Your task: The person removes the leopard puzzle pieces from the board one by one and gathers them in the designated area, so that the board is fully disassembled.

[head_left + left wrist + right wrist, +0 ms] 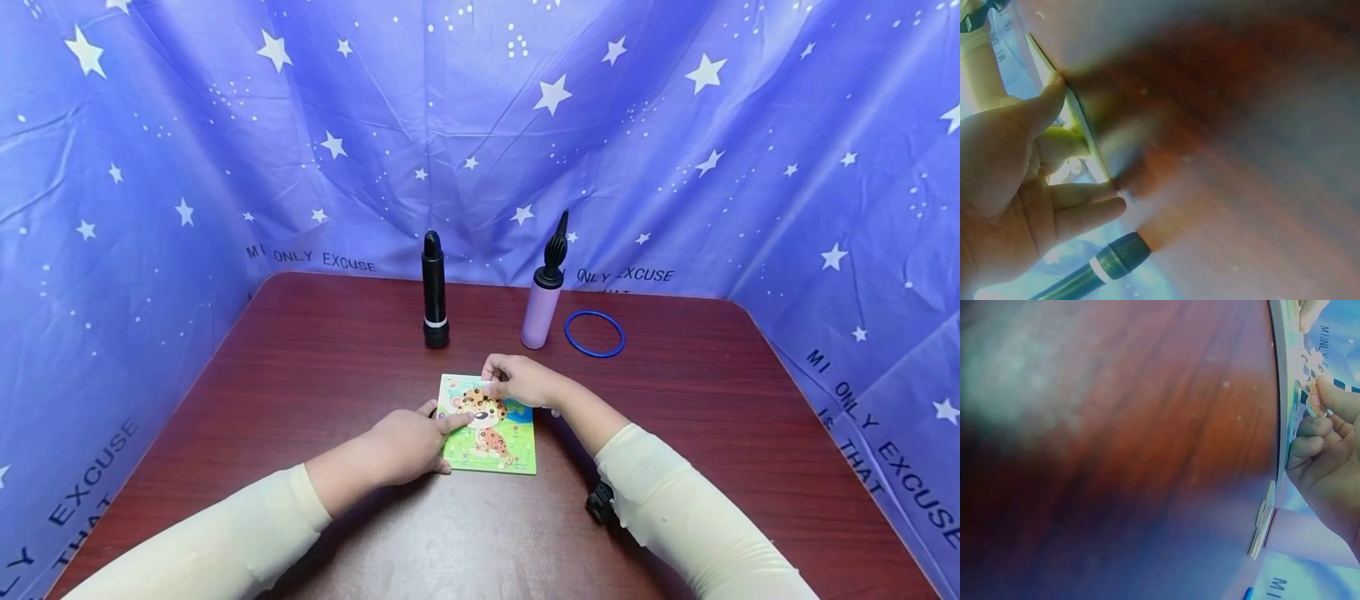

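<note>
From my remote feed: a leopard puzzle (pixel 489 425) lies flat mid-bench (pixel 315 367). My left hand (pixel 408 443) rests on its near-left edge, fingers extended, seemingly to steady the board. My right hand (pixel 521 381) curls at the far edge, its grip pinching a small piece (pixel 1314 400) over the picture. A torch (pixel 434 290), a pump (pixel 545 287) and a blue ring (pixel 594 333) stand behind.

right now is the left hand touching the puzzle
Touching. In the head view the left hand lies on the puzzle, its finger on the leopard picture; the left wrist view shows its thumb against the board's edge.
</note>
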### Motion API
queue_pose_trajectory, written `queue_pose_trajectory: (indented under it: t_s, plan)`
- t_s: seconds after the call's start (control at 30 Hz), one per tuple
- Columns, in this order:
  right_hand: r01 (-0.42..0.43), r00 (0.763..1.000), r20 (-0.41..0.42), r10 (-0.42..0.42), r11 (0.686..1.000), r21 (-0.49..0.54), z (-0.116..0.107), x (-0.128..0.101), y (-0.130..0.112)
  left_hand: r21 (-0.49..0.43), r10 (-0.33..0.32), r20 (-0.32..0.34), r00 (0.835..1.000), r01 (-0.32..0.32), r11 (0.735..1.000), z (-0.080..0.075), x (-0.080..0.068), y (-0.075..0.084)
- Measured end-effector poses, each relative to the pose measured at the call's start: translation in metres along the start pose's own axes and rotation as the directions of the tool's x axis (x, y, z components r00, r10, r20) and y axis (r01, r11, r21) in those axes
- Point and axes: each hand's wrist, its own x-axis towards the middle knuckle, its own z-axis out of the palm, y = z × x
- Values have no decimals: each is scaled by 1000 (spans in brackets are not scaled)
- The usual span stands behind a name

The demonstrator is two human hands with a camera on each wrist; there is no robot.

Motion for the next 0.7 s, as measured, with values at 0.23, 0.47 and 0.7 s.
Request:
queue_pose_trajectory:
  t_s: [0.23,0.47,0.7]
  plan:
    - [18,1000,9,-18,999,42,0,0,3,-58,-46,47,998,49,997,-7,5,1]
    - [13,1000,6,-15,951,309,-4,-1,11,-114,-54,62,997,61,992,-9,5,1]
    - [27,999,-30,-18,952,305,-16,-10,15,-119,-48,42,998,53,992,-5,4,0]
